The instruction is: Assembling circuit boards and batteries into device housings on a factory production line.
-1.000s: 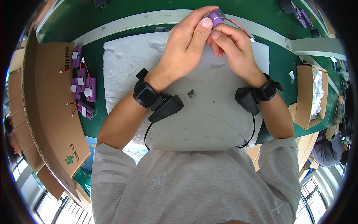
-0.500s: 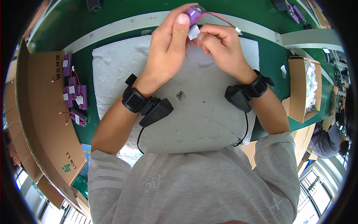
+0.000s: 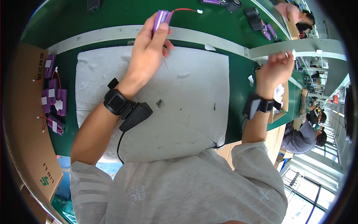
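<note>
My left hand is closed around a purple battery pack, held upright over the far edge of the white foam mat. A red lead runs right from the pack to a small white connector. Off to the right, my right hand is raised above a cardboard box of crumpled white paper. Its fingers are curled together and slightly blurred. A whitish speck shows at the fingertips; I cannot make out what it is.
Several purple battery packs with white labels lie left of the mat, beside a large cardboard box. A pale metal rail crosses behind the mat. White scraps lie near it. Black rolls stand beyond; people sit far right.
My right hand has left the battery pack and moved far right, toward the paper-filled box. My left hand still holds the pack, now more upright. The view has shifted right.
</note>
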Tool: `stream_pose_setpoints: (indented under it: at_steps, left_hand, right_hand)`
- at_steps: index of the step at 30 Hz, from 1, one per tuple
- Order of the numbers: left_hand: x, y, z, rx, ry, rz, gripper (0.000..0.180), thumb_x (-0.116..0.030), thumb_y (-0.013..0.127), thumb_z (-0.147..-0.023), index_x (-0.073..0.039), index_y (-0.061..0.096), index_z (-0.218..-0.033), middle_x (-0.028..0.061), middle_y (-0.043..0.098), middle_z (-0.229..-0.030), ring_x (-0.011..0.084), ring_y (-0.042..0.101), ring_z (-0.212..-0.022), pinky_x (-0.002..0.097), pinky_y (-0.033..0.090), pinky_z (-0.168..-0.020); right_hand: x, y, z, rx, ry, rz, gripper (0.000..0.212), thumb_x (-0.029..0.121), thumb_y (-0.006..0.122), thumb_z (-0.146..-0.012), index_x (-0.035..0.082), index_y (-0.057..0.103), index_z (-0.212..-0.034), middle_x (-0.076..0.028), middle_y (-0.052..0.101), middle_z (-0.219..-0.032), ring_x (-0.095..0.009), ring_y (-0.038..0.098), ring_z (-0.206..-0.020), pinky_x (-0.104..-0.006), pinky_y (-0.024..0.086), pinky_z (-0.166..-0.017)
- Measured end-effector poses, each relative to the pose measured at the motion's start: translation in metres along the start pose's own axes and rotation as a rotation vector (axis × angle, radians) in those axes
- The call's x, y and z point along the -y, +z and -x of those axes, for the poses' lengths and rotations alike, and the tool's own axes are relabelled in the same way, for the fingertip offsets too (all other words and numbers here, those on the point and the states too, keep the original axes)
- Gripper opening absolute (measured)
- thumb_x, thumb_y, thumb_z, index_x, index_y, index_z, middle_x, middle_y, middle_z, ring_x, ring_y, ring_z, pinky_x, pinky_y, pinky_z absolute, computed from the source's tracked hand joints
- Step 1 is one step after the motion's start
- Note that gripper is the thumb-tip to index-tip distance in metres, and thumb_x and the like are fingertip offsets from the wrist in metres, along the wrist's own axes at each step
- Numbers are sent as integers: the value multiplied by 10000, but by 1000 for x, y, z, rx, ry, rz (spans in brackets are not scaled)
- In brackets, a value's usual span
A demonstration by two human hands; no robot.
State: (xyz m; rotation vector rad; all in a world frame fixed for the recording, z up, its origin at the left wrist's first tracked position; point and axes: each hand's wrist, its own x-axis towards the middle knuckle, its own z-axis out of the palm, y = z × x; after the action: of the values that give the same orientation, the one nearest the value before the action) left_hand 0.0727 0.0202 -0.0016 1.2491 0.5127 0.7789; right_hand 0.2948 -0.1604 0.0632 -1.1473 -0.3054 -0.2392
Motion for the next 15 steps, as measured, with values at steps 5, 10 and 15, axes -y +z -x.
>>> stream_pose_setpoints:
  at_steps: [5, 10, 15]
  left_hand:
    - [4, 8, 12, 184, 102, -65, 492, -380, 436, -1017, -30, 443, -1361, 80, 610, -913, 125, 581, -679, 266, 474, -584]
    - [-6, 13, 26, 467, -94, -74, 480, -366, 431, -1019, -42, 434, -1373, 108, 624, -932, 139, 592, -665, 287, 482, -582]
    - [-4, 18, 35, 683, -43, -313, 458, -326, 471, -1008, -55, 428, -1375, 123, 645, -890, 177, 591, -605, 307, 479, -554]
  right_hand:
    - [15, -58, -23, 131, 347, -41, 193, 245, 490, -980, 66, 544, -1027, 10, 477, -748, -98, 374, -582, -244, 324, -522]
    - [11, -7, 90, 977, 410, 326, 514, 319, 518, -977, 15, 385, -1370, -84, 590, -1063, -145, 582, -740, -244, 432, -595]
    - [-19, -9, 121, 996, 511, 83, 467, 357, 515, -988, 14, 481, -1303, -75, 619, -1031, -120, 584, -690, -230, 441, -570]
